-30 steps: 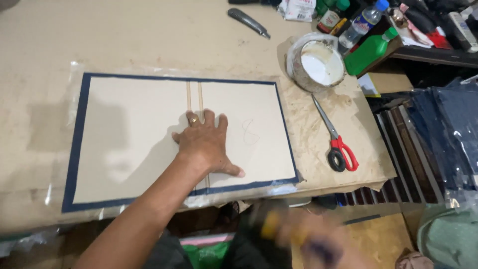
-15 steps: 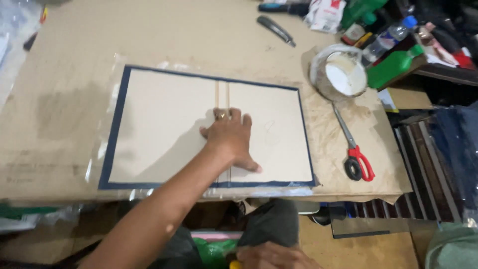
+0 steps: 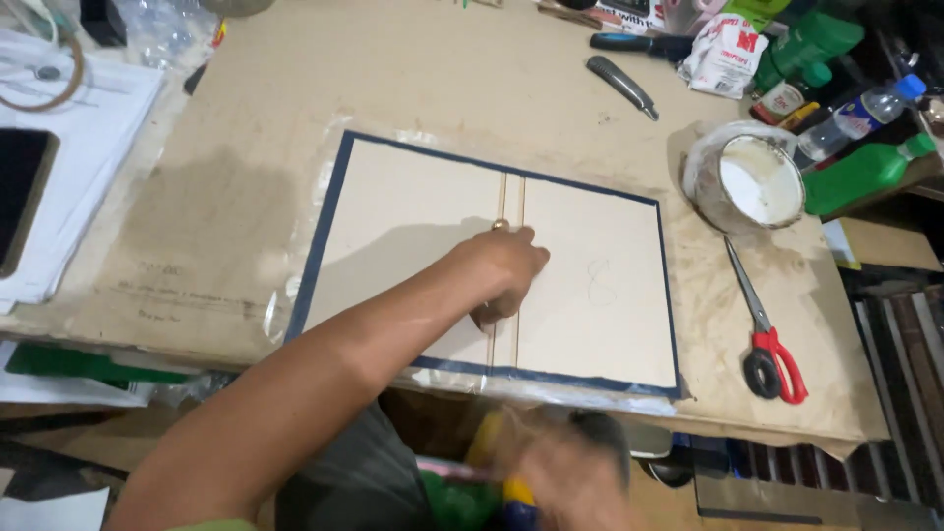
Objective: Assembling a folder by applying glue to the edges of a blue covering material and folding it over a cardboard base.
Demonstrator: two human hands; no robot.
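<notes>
Two cream boards (image 3: pixel 403 246) lie side by side on a dark blue cover sheet (image 3: pixel 324 231) in the middle of the bench (image 3: pixel 413 79), with a narrow spine strip (image 3: pixel 508 197) between them. The left hand (image 3: pixel 506 270) rests on that strip with its fingers curled down and pressing, holding nothing. The right hand (image 3: pixel 560 472) is a blur at the 6 o'clock edge of the view, below the bench edge; it seems to grip something with yellow and blue on it, but whether it is closed around it cannot be told.

At about 2 o'clock from the boards stands a tub of white paste (image 3: pixel 749 177), and at 3 o'clock, well apart from the blue border, lie red-handled scissors (image 3: pixel 772 339). A grey knife (image 3: pixel 619 86) lies at 1 o'clock, near a green bottle (image 3: pixel 865 172) and other clutter. Papers (image 3: pixel 84 128) and a dark phone (image 3: pixel 20 192) sit at 9 o'clock.

To do this pressing well, the left hand would best keep its weight straight down on the spine strip, so that neither board slides and the gaps on both sides stay even. The blue margin looks roughly equal all round, and it is worth keeping it so. Paste on the fingers could mark the cream faces, so clean fingertips matter.
</notes>
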